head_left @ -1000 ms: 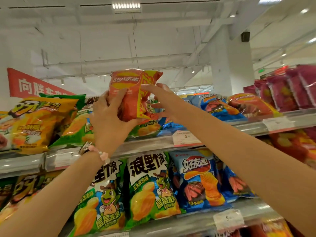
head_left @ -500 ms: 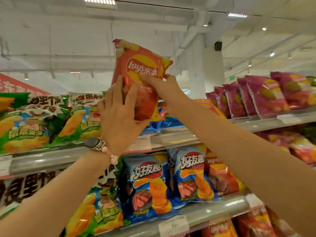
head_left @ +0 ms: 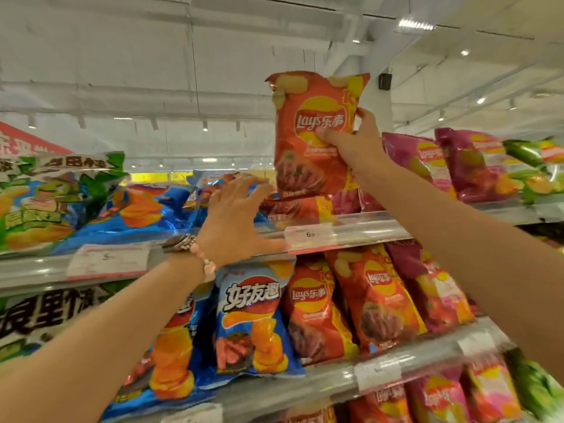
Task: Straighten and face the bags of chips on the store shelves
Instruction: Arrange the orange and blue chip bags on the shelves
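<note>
My right hand grips an orange-red Lay's bag by its right side and holds it upright above the top shelf, logo facing me. More orange-red Lay's bags lie on that shelf just beneath it. My left hand is off the bag, fingers spread, over the shelf edge and in front of slumped blue chip bags. Whether it touches one of them I cannot tell.
Green bags lie at the top left, purple Lay's bags at the top right. The shelf below holds upright blue bags, orange Lay's and purple bags. Price tags line the shelf rails.
My left hand has let go of the orange-red bag and dropped to the shelf edge. My right hand alone has carried the bag up and to the right. The view has shifted right.
</note>
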